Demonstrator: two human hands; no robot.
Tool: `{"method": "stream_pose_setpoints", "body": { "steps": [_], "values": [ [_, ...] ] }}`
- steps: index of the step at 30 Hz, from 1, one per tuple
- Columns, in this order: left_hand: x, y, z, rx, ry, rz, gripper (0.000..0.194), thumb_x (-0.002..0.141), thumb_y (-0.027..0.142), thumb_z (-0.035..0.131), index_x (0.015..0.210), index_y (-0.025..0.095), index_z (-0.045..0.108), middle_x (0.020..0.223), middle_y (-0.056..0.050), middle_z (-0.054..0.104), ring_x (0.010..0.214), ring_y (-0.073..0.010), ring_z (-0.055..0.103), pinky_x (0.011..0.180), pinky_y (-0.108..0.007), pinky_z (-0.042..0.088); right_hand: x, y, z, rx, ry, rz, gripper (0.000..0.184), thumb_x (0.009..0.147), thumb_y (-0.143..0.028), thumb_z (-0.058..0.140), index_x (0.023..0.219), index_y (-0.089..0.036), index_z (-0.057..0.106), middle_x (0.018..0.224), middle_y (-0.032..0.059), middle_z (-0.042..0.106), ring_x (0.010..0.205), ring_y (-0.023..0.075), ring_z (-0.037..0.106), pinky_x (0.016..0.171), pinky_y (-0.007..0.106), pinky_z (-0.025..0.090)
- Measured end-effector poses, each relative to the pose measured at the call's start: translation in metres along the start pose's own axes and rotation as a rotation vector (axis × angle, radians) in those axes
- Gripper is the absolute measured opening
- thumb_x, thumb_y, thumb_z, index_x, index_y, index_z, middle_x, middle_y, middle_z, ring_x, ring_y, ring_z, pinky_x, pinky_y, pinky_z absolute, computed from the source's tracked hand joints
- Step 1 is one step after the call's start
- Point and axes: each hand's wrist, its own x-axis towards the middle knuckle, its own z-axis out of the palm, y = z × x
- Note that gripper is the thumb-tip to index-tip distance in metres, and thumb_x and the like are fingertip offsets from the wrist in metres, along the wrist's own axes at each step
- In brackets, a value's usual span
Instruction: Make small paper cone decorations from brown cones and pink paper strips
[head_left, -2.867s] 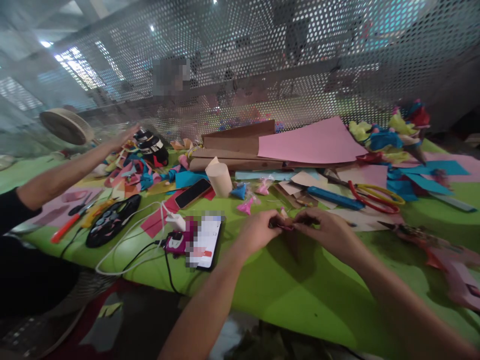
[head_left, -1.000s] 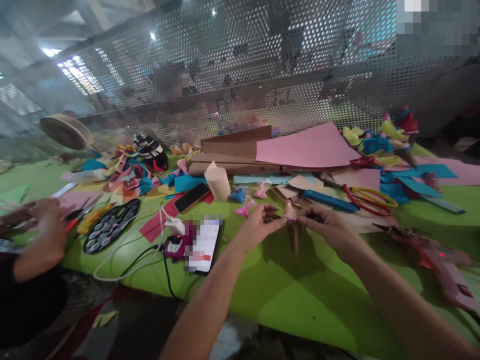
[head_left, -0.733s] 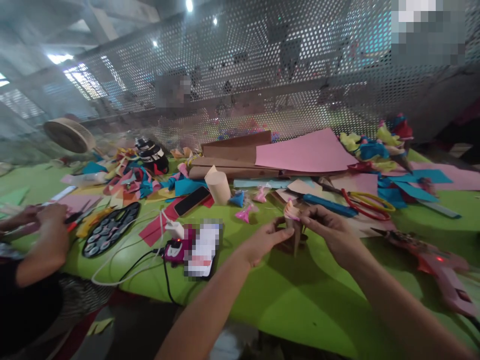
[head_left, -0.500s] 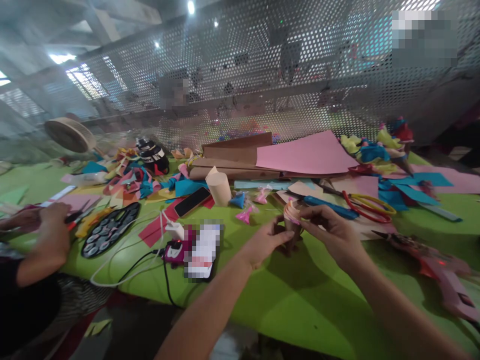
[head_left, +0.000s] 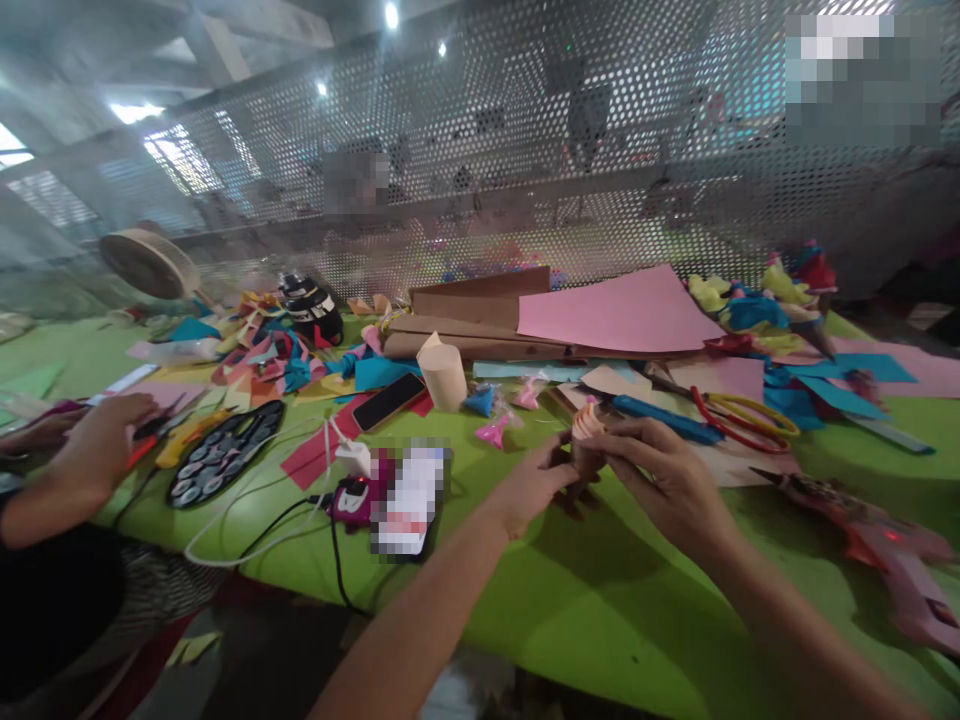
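Above the green table I hold a small paper ice cream cone [head_left: 587, 422], with a striped pink-and-orange swirl on top and a brown lower part. My left hand [head_left: 536, 488] is closed around the brown part from the left. Fingers of my right hand [head_left: 666, 478] pinch at the right edge of the swirl, hiding some of it. A pink glue gun [head_left: 874, 560] with a red light lies to the right. Beyond my right hand are a blue-handled tool [head_left: 664, 418] and scissors [head_left: 742, 420] with red and yellow handles.
Small pink [head_left: 492, 432] and blue [head_left: 478, 400] bundles lie near a beige paper cylinder [head_left: 442, 378]. Left of me are a phone [head_left: 409, 500], a power adapter [head_left: 356, 500] with cables, and a black palette [head_left: 225, 455]. Pink paper [head_left: 615, 310] lies behind. A co-worker's hand [head_left: 101, 440] works at left.
My right-hand fingers have shifted slightly over the swirl, covering more of it. The co-worker's arm at the left has moved a little leftward. The whole view has shifted slightly.
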Motion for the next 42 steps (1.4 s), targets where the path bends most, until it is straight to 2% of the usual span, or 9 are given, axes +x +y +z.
{"method": "stream_pose_setpoints", "body": {
  "steps": [3, 6, 11, 15, 19, 25, 35, 42],
  "values": [
    [0.0, -0.001, 0.0, -0.017, 0.008, -0.011, 0.052, 0.083, 0.052, 0.068, 0.123, 0.02, 0.057, 0.098, -0.009, 0.07, 0.061, -0.0147, 0.068, 0.049, -0.023, 0.051, 0.0, -0.002, -0.001, -0.046, -0.012, -0.019, 0.031, 0.098, -0.016, 0.05, 0.115, -0.029, 0.073, 0.105, 0.0093, 0.067, 0.098, 0.026, 0.065, 0.075, 0.037, 0.054],
    [0.001, -0.002, -0.001, -0.027, 0.012, -0.008, 0.058, 0.086, 0.062, 0.061, 0.125, 0.02, 0.055, 0.097, -0.009, 0.07, 0.06, -0.0153, 0.068, 0.047, -0.023, 0.051, 0.0, -0.004, -0.002, -0.033, -0.016, -0.018, 0.033, 0.098, -0.015, 0.049, 0.116, -0.029, 0.073, 0.107, 0.0089, 0.066, 0.1, 0.0253, 0.065, 0.077, 0.036, 0.054],
    [0.002, -0.004, -0.003, -0.02, 0.039, -0.008, 0.06, 0.085, 0.061, 0.065, 0.127, 0.02, 0.052, 0.09, -0.007, 0.071, 0.058, -0.0156, 0.068, 0.047, -0.023, 0.05, 0.001, -0.007, -0.003, 0.082, -0.037, 0.018, 0.035, 0.099, -0.016, 0.05, 0.12, -0.033, 0.072, 0.108, 0.007, 0.065, 0.101, 0.0237, 0.065, 0.079, 0.034, 0.054],
    [0.001, -0.004, -0.002, -0.036, 0.062, -0.008, 0.056, 0.084, 0.061, 0.065, 0.122, 0.022, 0.053, 0.093, -0.006, 0.071, 0.058, -0.0149, 0.068, 0.047, -0.023, 0.05, 0.001, -0.01, -0.004, 0.173, -0.044, 0.07, 0.034, 0.099, -0.019, 0.052, 0.122, -0.036, 0.071, 0.108, 0.0055, 0.065, 0.101, 0.0233, 0.064, 0.084, 0.036, 0.053],
    [0.0, -0.002, -0.001, -0.036, 0.069, -0.009, 0.053, 0.085, 0.06, 0.065, 0.121, 0.022, 0.054, 0.093, -0.006, 0.071, 0.057, -0.0141, 0.068, 0.047, -0.022, 0.05, 0.003, -0.013, -0.003, 0.256, -0.007, 0.145, 0.024, 0.098, -0.027, 0.057, 0.113, -0.033, 0.074, 0.105, 0.0053, 0.066, 0.101, 0.0244, 0.064, 0.086, 0.036, 0.053],
    [0.001, -0.002, -0.001, -0.027, 0.057, 0.01, 0.059, 0.082, 0.062, 0.068, 0.122, 0.022, 0.053, 0.083, -0.003, 0.069, 0.056, -0.0141, 0.067, 0.046, -0.021, 0.048, 0.003, -0.011, 0.003, 0.301, 0.071, 0.249, 0.01, 0.092, -0.035, 0.068, 0.094, -0.028, 0.074, 0.092, 0.0044, 0.066, 0.088, 0.023, 0.064, 0.073, 0.033, 0.053],
    [0.0, -0.001, 0.0, -0.018, 0.045, 0.019, 0.063, 0.08, 0.063, 0.07, 0.124, 0.02, 0.054, 0.081, -0.002, 0.067, 0.056, -0.0144, 0.066, 0.048, -0.023, 0.049, 0.001, -0.006, 0.009, 0.213, 0.118, 0.177, 0.008, 0.091, -0.032, 0.069, 0.087, -0.026, 0.072, 0.088, 0.0044, 0.067, 0.084, 0.0226, 0.065, 0.073, 0.035, 0.055],
    [0.003, -0.004, -0.002, -0.062, 0.03, 0.012, 0.062, 0.079, 0.062, 0.071, 0.122, 0.02, 0.055, 0.082, -0.003, 0.069, 0.056, -0.0144, 0.067, 0.047, -0.022, 0.05, 0.003, -0.01, 0.006, 0.182, 0.125, 0.161, 0.016, 0.094, -0.035, 0.066, 0.086, -0.025, 0.075, 0.087, 0.006, 0.069, 0.083, 0.0238, 0.067, 0.077, 0.039, 0.057]
  ]
}}
